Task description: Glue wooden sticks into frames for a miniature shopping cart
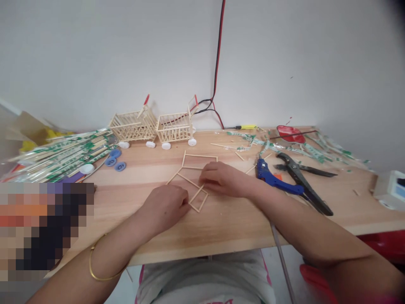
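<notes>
While each grip's closure isn't showing clearly, left hand (167, 207) and right hand (221, 179) are touching a stick frame (189, 180) midway across the counter (240, 228), glue gun (278, 182) and pliers (299, 176) lying rightward, carts (175, 134) lining the back edge.

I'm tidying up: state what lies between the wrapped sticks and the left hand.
Three blue discs lie on the wooden tabletop, in the head view.

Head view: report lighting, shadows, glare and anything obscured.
Head view: fairly even light on the wall, soft shadows on the tabletop, small glints on the plastic-wrapped sticks; darkened upper-right corner; pixel blocks over the lower left; stick framework clearly legible.
</notes>
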`<state>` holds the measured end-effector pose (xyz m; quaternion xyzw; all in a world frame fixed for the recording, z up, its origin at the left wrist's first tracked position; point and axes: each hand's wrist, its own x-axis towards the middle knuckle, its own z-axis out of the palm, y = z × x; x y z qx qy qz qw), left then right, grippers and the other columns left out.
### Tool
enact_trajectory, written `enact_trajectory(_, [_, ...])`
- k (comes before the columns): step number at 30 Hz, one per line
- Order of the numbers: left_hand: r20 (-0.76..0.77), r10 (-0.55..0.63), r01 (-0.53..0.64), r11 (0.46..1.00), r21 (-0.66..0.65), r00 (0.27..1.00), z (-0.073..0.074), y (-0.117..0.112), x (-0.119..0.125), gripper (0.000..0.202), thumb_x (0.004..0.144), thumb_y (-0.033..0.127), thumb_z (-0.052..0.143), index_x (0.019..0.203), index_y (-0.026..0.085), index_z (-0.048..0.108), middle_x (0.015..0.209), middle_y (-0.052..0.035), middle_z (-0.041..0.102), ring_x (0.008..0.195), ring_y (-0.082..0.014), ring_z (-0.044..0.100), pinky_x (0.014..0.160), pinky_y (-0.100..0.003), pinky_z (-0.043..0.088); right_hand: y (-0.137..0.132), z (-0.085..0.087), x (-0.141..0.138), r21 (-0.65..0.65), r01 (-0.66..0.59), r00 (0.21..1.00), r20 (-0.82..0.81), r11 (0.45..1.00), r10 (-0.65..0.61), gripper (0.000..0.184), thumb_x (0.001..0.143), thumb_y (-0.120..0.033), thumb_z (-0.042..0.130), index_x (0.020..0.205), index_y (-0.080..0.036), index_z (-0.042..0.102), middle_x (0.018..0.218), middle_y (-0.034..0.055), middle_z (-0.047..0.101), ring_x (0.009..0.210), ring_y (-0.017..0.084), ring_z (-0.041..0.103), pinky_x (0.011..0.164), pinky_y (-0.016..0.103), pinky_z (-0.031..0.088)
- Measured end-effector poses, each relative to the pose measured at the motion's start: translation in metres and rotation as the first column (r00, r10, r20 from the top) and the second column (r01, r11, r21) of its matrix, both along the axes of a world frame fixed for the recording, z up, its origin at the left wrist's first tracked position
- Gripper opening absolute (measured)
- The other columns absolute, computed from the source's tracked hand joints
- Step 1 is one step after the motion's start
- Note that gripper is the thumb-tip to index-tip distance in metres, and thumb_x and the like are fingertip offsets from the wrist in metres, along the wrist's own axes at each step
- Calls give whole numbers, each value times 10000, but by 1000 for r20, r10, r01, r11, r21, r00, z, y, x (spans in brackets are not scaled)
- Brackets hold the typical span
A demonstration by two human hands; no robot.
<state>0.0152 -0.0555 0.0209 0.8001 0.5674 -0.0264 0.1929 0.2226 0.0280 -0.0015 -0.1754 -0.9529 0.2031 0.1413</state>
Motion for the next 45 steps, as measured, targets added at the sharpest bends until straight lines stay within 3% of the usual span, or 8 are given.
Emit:
enact_trajectory(9, [328, 124, -138, 990, 19, 936, 1, 1, -2, 147, 722, 351, 590, 748, 218, 646, 648, -2, 612, 581, -143, 514, 545, -256, 330, -6, 10, -2, 75, 125, 991, 39, 989, -128, 133, 848, -149, 475, 828, -151, 607, 868, 84, 602, 821, 168, 531, 738, 286, 397])
enact_trajectory(13, [798, 318, -390, 914, -114, 512, 3, 5, -1, 466, 645, 353, 695, 1075, 222, 574, 654, 32, 561, 593, -120, 508, 562, -233, 388, -6, 13, -2, -88, 289, 949, -108, 953, -298, 87, 830, -160, 500, 843, -159, 587, 823, 46, 609, 739, 135, 528, 683, 252, 405])
enact_trajectory(17, [902, 428, -340, 859, -384, 63, 0, 9, 3, 477, 623, 278, 738, 1066, 207, 577, 650, 47, 518, 585, -87, 500, 562, -207, 403, -17, 12, -15, -296, 332, 903, -177, 896, -392, 61, 802, -165, 524, 800, -159, 585, 751, 9, 607, 657, 103, 515, 627, 219, 406])
enact_trajectory(21, [844, 522, -168, 827, -536, -122, -6, 10, 6, 305, 656, 292, 729, 911, 149, 643, 622, 21, 538, 575, -79, 497, 567, -205, 413, -23, 17, -24, -364, 248, 922, -195, 898, -334, 108, 823, -208, 515, 834, -143, 600, 736, 0, 610, 643, 90, 515, 602, 195, 401])
enact_trajectory(25, [881, 458, -248, 845, -473, -120, -6, 12, 5, 269, 710, 367, 690, 833, 128, 669, 575, 14, 536, 570, -81, 495, 560, -195, 403, 7, 25, -11, -223, 198, 980, 17, 955, -199, 227, 881, -327, 482, 942, -172, 635, 883, 11, 667, 780, 102, 580, 715, 189, 420])
enact_trajectory(30, [907, 418, -321, 854, -410, -49, -8, 16, 0, 291, 717, 408, 680, 810, 133, 661, 553, 27, 532, 548, -74, 492, 576, -192, 407, 62, 17, 16, 197, 711, 650, 182, 675, -738, 300, 810, -274, 546, 1052, -104, 598, 1094, 191, 609, 958, 254, 584, 798, 324, 425])
enact_trajectory(36, [907, 415, -360, 858, -366, 69, -15, 20, -1, 288, 710, 419, 677, 756, 136, 653, 549, 34, 521, 523, -65, 462, 522, -173, 363, 88, 23, 44, 213, 781, 554, 197, 587, -809, 102, 697, -193, 602, 752, -115, 639, 789, 150, 667, 773, 240, 604, 700, 308, 419])
enact_trajectory(45, [912, 398, -368, 867, -336, 105, -14, 20, -2, 305, 706, 438, 668, 725, 136, 642, 552, 34, 518, 521, -70, 456, 534, -180, 364, 92, 76, 108, 35, 823, 567, -24, 566, -823, 294, 827, -411, 483, 919, -171, 625, 799, 13, 646, 624, 100, 519, 576, 211, 385])
